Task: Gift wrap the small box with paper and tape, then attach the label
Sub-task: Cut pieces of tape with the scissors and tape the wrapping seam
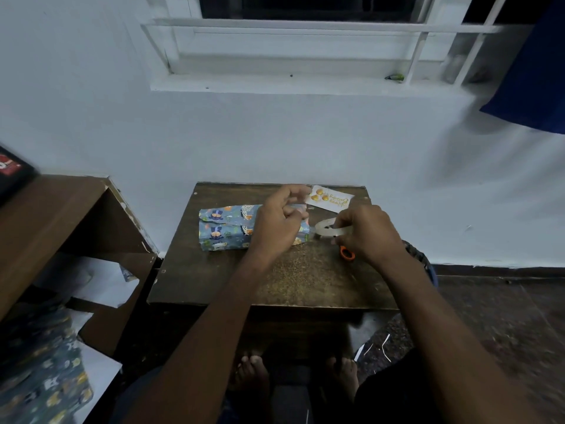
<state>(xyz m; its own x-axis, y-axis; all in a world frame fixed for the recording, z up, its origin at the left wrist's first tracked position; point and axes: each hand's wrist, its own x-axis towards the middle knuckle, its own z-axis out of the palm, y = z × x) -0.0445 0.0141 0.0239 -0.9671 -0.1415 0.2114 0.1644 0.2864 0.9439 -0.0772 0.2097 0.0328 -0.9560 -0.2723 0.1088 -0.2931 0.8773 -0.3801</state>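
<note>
- The wrapped box lies at the middle of the frame on the small wooden table, its long seam up and its right end hidden under the left hand.
- The left hand hovers over that end with fingers curled. It seems to pinch a strip of tape, but the blur leaves me unsure.
- The right hand, just right of the box, grips the clear tape roll with curled fingers.
- The box looks light and stiff and the paper thin and slick. I'd hold it down flat on top so it doesn't slide while being taped.
- Tape will cling to itself, so hold it by the ends only.
- The label, a thin card, lies at the table's far edge and is best lifted by a corner.
- An orange scissors handle peeks out below the right hand.
</note>
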